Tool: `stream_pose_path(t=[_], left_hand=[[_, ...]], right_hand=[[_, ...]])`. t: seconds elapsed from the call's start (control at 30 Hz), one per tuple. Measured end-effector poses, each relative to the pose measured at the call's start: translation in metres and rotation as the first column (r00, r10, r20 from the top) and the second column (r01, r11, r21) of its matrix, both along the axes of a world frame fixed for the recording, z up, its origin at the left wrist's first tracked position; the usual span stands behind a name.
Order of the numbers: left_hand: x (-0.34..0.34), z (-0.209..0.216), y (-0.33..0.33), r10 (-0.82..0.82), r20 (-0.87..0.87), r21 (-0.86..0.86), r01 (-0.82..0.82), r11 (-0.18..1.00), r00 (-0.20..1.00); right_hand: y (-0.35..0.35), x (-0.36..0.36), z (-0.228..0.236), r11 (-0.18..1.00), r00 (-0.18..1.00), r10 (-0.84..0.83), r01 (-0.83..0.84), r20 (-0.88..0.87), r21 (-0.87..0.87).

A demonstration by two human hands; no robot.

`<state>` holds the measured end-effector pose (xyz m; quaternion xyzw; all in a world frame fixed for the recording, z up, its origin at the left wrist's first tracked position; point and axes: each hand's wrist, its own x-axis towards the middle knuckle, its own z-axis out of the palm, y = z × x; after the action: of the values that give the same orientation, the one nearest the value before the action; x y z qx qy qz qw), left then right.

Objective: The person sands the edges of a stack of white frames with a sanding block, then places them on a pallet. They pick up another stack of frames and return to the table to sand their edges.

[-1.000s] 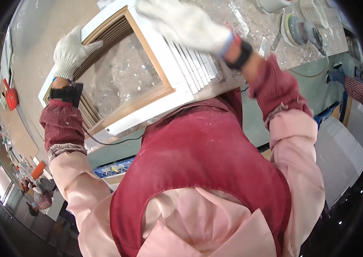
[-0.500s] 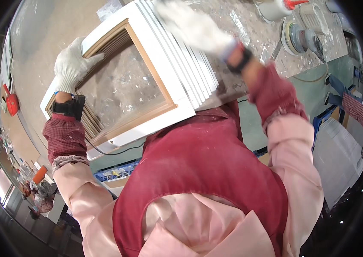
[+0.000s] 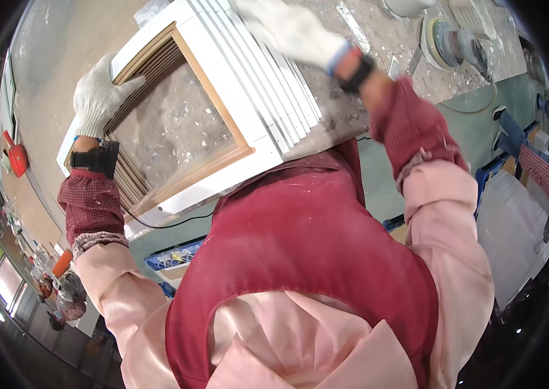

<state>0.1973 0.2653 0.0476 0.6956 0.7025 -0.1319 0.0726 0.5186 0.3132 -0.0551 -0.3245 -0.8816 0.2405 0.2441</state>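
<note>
A stack of white rectangular frames (image 3: 263,146) with brown inner edges lies on the worktable in front of me. Their right-hand edges are fanned out in steps. My left hand (image 3: 99,97), in a white knitted glove, grips the left side of the top frame. Its thumb reaches over the inner edge into the opening, while the other fingers lie on the outer side. My right hand (image 3: 294,32), also gloved, is over the far right part of the stack. Motion smears its fingers at the picture's upper edge, so I cannot make out whether they hold anything.
A round sander-like tool (image 3: 446,45) rests on the paint-spotted worktable (image 3: 346,117) at the right, by a white container (image 3: 409,6). A red dustpan-like thing (image 3: 16,157) is at far left. A dark cable (image 3: 177,227) runs along the near edge. Another person's legs (image 3: 514,129) show at right.
The frames appear slightly farther left in the picture, with my left hand still gripping them. My right hand has shifted a little and stays over the stack's far right part.
</note>
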Motion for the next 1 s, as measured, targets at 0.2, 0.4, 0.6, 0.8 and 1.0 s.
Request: stream_pose_path(t=[0.2,0.4,0.6,0.8,1.0], left_hand=[[-0.010,0.005,0.002,0.012,-0.009,-0.007,-0.012,1.000,1.000],[-0.002,-0.006,-0.003,0.025,0.025,0.010,-0.025,1.000,0.999],[-0.012,-0.001,-0.005,0.050,-0.010,-0.020,-0.051,0.999,0.999],[-0.007,0.003,-0.010,0.046,0.017,0.003,-0.046,0.999,0.999],[-0.015,-0.009,-0.010,-0.011,0.004,0.042,0.011,0.999,1.000]], right_hand=[[-0.129,0.053,0.030,0.999,0.999,-0.043,0.043,0.018,0.030],[0.004,0.003,-0.008,0.998,0.993,0.057,-0.058,0.107,0.006],[-0.127,0.055,0.021,1.000,0.998,0.004,-0.004,0.056,0.005],[-0.122,0.046,0.023,0.988,0.990,-0.142,0.141,-0.011,-0.061],[-0.153,0.048,0.024,0.983,0.983,-0.167,0.160,-0.074,-0.093]])
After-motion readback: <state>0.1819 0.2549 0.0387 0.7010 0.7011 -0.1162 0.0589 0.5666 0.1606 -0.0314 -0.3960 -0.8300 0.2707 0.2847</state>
